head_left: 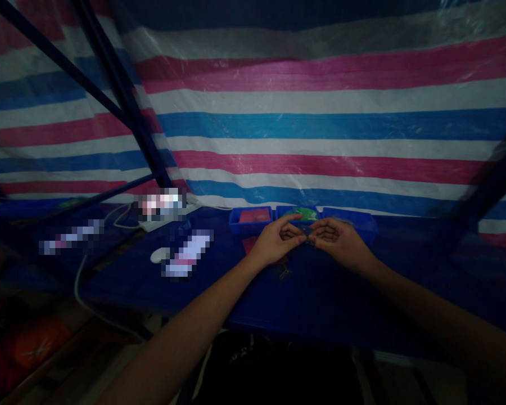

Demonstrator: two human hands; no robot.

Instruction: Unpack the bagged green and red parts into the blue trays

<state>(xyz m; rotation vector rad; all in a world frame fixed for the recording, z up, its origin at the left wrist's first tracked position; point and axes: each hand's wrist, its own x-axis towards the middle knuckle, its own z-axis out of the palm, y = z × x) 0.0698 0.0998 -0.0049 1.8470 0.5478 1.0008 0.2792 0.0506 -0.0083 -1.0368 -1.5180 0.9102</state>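
Observation:
My left hand [278,239] and my right hand [335,239] meet fingertip to fingertip above a dark blue table [320,292]. Both have their fingers curled into a pinch around a tiny item between them, too small and dark to name. Just behind the hands stand three shallow blue trays: one with red pieces [251,218], one with green pieces [303,214], and one on the right [354,222] whose contents I cannot see. A red patch [251,244] lies on the table under my left hand.
A striped pink, blue and white tarp [320,124] hangs as a wall behind the table. Dark metal poles [122,95] slant at the left. A white round object [159,255], cables [80,281] and blurred-out items lie on the table's left part.

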